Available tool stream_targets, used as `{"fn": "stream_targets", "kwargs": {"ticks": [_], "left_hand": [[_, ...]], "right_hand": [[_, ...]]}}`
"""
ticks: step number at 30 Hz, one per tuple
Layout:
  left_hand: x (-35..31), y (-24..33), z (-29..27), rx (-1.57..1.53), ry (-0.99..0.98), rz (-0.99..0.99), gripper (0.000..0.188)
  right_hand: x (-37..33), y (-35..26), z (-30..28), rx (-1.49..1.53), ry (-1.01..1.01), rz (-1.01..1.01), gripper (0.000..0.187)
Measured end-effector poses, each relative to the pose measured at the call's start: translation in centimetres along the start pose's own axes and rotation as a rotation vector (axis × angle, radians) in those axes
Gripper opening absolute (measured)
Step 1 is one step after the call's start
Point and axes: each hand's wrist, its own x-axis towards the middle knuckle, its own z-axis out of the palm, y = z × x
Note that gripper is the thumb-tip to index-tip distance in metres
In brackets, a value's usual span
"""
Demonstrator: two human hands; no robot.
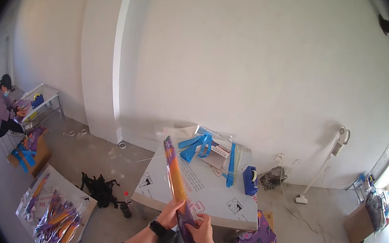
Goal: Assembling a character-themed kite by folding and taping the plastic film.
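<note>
A long, narrow purple-and-orange item in a clear plastic sleeve (176, 177) slants from my lap up over the table. My left hand (170, 215) grips its left edge around the middle. On the right edge, slightly lower, my right hand (202, 232) pinches it with bent fingers. The lower end of the item runs down between my forearms. Beyond it, the table (213, 205) bears blue strips (193, 145), a white printed box or card (213, 155), clear plastic sleeves (240, 151) and a blue tape dispenser (249, 180).
At lower left, a second table (91, 210) holds several wrapped purple-and-orange items (60, 221). Black cloth (99, 188) and a red-capped bottle (126, 205) stand between the tables. Purple printed material (258, 237) fills a carton at right. A co-worker (3, 109) sits far left. A stick vacuum (326, 165) leans on the wall.
</note>
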Motion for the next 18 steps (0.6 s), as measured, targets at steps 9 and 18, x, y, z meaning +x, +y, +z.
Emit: {"fn": "stream_targets", "kwargs": {"ticks": [9,18], "left_hand": [[1.7,0.4,1.5,0.077,-0.128,-0.083,0.024],[0.2,0.9,4.1,0.174,-0.140,-0.116,0.013]], "right_hand": [[2.2,0.6,0.4,0.115,-0.006,0.004,0.069],[0.5,0.6,-1.2,0.071,-0.048,0.018,0.065]]}}
